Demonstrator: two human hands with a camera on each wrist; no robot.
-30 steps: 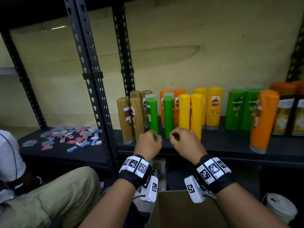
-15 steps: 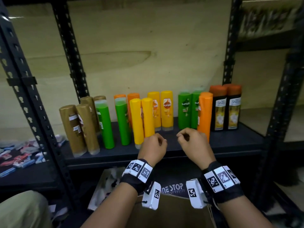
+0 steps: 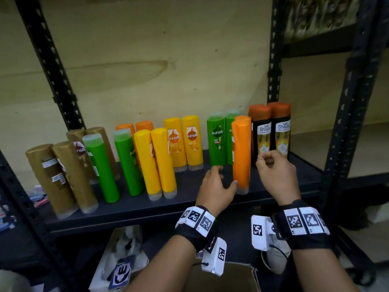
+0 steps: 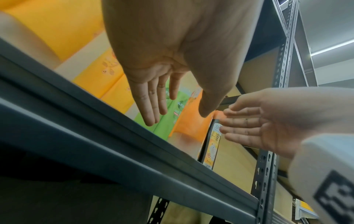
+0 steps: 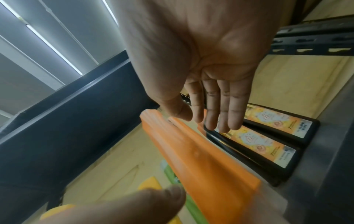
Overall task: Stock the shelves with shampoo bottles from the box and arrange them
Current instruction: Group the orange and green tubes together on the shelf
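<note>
An orange shampoo bottle (image 3: 241,157) stands cap-down near the front of the black shelf (image 3: 147,209), with a second orange one right behind it. My left hand (image 3: 223,180) is open just left of it, thumb tip at the bottle's lower edge and fingers straight in the left wrist view (image 4: 153,109). On the bottle's right, my right hand (image 3: 267,163) hovers open in front of two black Shayla bottles (image 3: 271,133) and holds nothing. The right wrist view shows the orange bottle (image 5: 201,159) below my right hand's straight fingers (image 5: 222,115).
Brown (image 3: 61,175), green (image 3: 101,167), yellow (image 3: 155,163) and more green (image 3: 216,140) bottles stand in pairs along the shelf. Black uprights (image 3: 273,60) frame the bay. A cardboard box (image 3: 231,279) sits below my wrists. Bare shelf lies right of the black bottles.
Both hands have moved right and forward from in front of the yellow bottles to either side of the orange bottle. Their fingers have uncurled from loose fists. The head view has swung right.
</note>
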